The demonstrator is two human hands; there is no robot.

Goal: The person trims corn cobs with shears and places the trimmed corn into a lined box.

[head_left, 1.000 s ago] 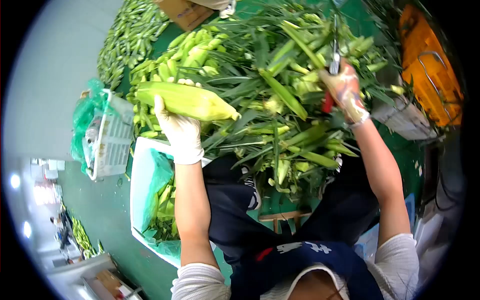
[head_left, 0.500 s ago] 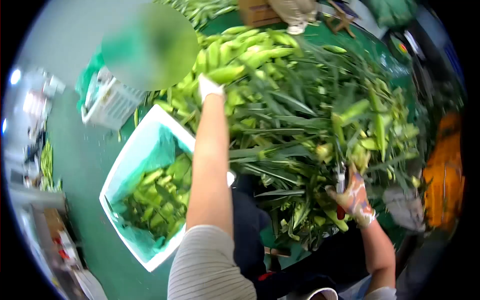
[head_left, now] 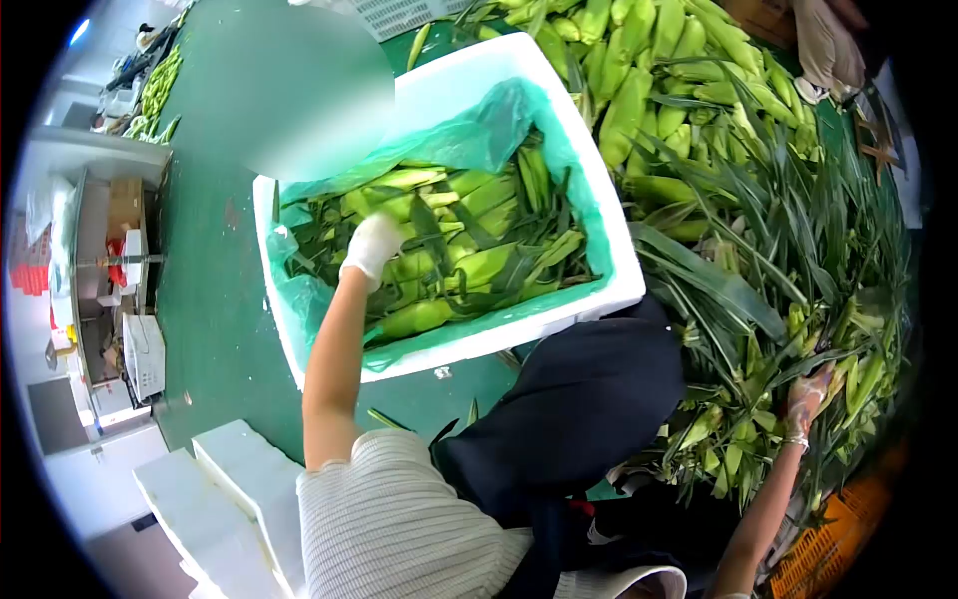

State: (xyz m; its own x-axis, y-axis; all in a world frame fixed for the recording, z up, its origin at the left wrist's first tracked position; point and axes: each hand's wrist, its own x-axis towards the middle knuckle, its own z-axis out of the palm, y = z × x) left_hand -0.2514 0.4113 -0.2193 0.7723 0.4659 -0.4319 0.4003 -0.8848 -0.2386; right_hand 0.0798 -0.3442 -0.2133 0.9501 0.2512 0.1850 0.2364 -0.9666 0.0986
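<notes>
My left hand (head_left: 371, 248), in a white glove, is over the green-husked corn ears (head_left: 489, 265) inside a white foam box (head_left: 589, 135). Its fingertips are blurred, so I cannot tell whether it grips an ear. A green plastic liner (head_left: 489, 125) covers the box's inner walls. On the right, my right hand (head_left: 806, 399), in a patterned glove, is closed among loose leaves and husks (head_left: 738, 439). The pruning shears in it are mostly hidden by the hand and leaves.
A heap of corn ears (head_left: 679, 60) lies beyond the box, with long leaves (head_left: 788, 250) spread to its right. White foam boxes (head_left: 235, 489) stand lower left. An orange crate (head_left: 828, 549) is at lower right. Another person's leg (head_left: 828, 45) shows at upper right.
My left hand has moved from the corn heap to inside the foam box. The view has turned left toward the box. My right hand stays among the leaves on the right.
</notes>
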